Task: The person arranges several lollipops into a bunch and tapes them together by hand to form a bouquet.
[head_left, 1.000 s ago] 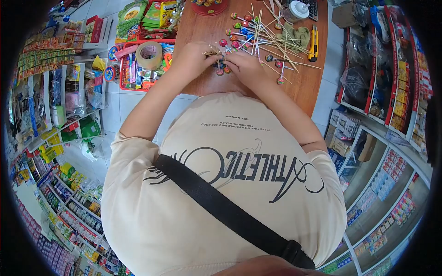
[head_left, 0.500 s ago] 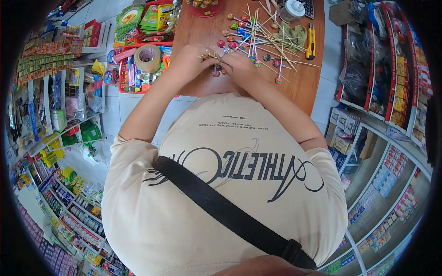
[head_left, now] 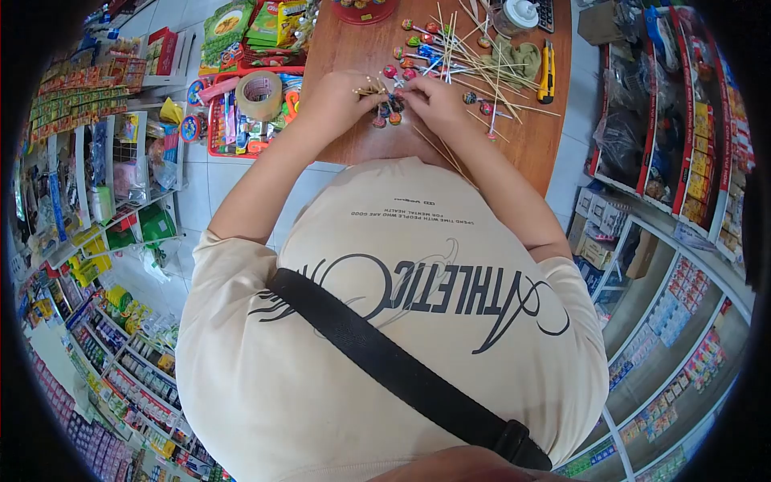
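Left hand [head_left: 344,96] is gripping the lollipop bunch [head_left: 394,117], right hand [head_left: 434,103] pinching beside it, and thin sticks [head_left: 444,153] now slant shirtward, upper middle (so more clutter there, lol).

A brown wooden desk [head_left: 345,48] is carrying a loose spread of things, mostly toward its far and right parts. At the far left, a red container [head_left: 365,18] is standing close to the far end. Lollipops [head_left: 399,52] in colorful wrappers are lying across the middle, and thin sticks [head_left: 496,71] are crossing one another in a messy heap to their right. An olive cloth [head_left: 526,60] is lying crumpled among the sticks. A yellow cutter [head_left: 547,74] is resting near the right edge, with a white-lidded jar [head_left: 519,14] standing farther back, beside a dark keyed device [head_left: 546,14].
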The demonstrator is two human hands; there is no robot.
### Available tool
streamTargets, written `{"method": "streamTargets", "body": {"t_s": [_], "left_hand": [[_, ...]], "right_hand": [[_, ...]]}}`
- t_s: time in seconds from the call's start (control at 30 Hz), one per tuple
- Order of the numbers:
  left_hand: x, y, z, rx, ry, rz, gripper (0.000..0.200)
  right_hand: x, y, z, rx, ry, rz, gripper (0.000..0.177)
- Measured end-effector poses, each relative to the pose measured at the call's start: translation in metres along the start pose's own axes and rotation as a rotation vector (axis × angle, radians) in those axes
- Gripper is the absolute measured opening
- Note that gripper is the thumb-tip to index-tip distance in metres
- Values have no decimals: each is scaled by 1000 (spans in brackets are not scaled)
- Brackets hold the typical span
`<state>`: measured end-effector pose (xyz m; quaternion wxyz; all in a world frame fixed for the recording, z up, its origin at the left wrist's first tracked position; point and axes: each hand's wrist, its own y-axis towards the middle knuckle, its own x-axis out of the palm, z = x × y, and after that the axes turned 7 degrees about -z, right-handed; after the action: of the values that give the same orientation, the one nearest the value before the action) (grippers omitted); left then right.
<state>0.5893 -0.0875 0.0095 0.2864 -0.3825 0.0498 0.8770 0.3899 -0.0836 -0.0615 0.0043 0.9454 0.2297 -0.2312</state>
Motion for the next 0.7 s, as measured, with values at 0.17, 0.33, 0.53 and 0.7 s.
{"method": "streamTargets", "body": {"t_s": [0.17, 0.33, 0.53, 0.7], "left_hand": [[2, 1, -1, -27, 6, 3, 11], [4, 1, 1, 6, 55, -12, 10], [8, 1, -2, 72, 6, 34, 12], [2, 2, 4, 32, 52, -25, 11]], "right_hand": [[14, -10, 20, 97, -85, -210, 18], [26, -5, 23, -45, -192, -114, 17], [26, -6, 19, -137, -220, -67, 16], [25, -8, 11, -108, -259, -51, 15]]}}
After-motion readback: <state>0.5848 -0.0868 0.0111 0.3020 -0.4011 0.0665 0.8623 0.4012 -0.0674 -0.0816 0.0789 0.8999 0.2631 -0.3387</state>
